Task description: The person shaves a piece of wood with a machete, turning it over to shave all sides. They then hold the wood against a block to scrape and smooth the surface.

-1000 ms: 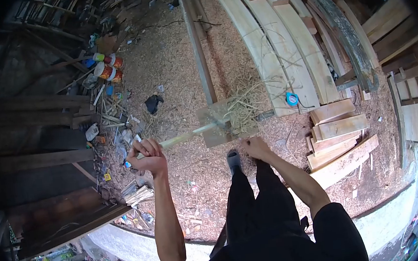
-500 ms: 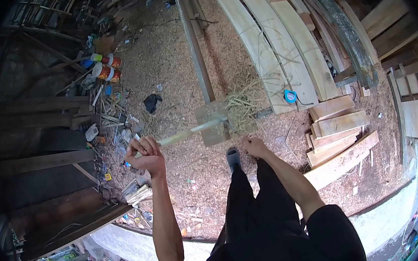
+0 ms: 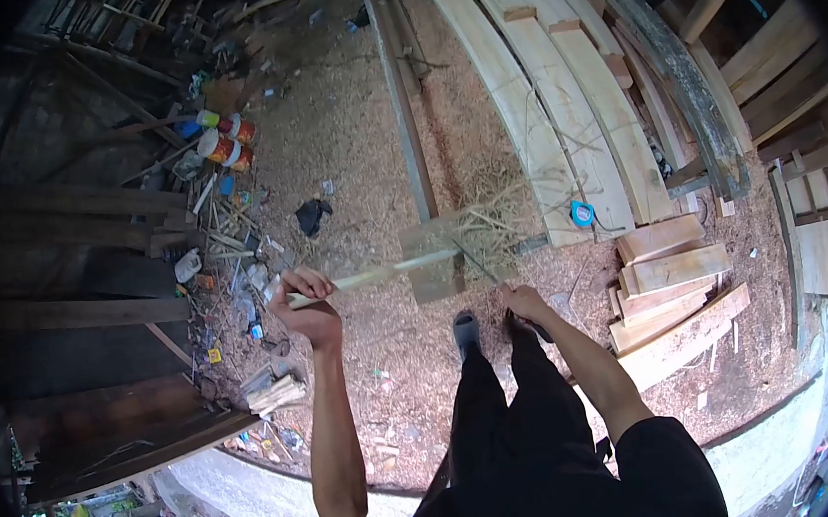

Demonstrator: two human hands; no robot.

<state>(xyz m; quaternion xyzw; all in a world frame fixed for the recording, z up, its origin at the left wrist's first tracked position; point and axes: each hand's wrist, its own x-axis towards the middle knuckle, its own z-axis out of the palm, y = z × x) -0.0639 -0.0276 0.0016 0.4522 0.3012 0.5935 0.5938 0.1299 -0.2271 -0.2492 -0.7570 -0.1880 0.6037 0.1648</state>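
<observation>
My left hand (image 3: 306, 299) is closed round the near end of a long pale stick (image 3: 376, 274), which points right across a flat board (image 3: 431, 282). My right hand (image 3: 525, 303) is closed on the handle of a thin dark blade (image 3: 477, 260). The blade slants up and left, its tip close to the stick's far end. A heap of thin twigs and shavings (image 3: 494, 213) lies just beyond the blade, beside the board. The handle inside my right hand is mostly hidden.
Long planks (image 3: 558, 95) run away at the right, with a blue tape measure (image 3: 582, 213) on one. Short wood blocks (image 3: 669, 269) are stacked nearer. A long beam (image 3: 399, 100) lies ahead. Litter and red-white containers (image 3: 224, 147) are at the left; a black bag (image 3: 312, 216) lies on the ground.
The view has shifted slightly. My right hand has turned, and the blade now shows clearly, pointing up and left. My left hand still holds the stick, its fingers looser.
</observation>
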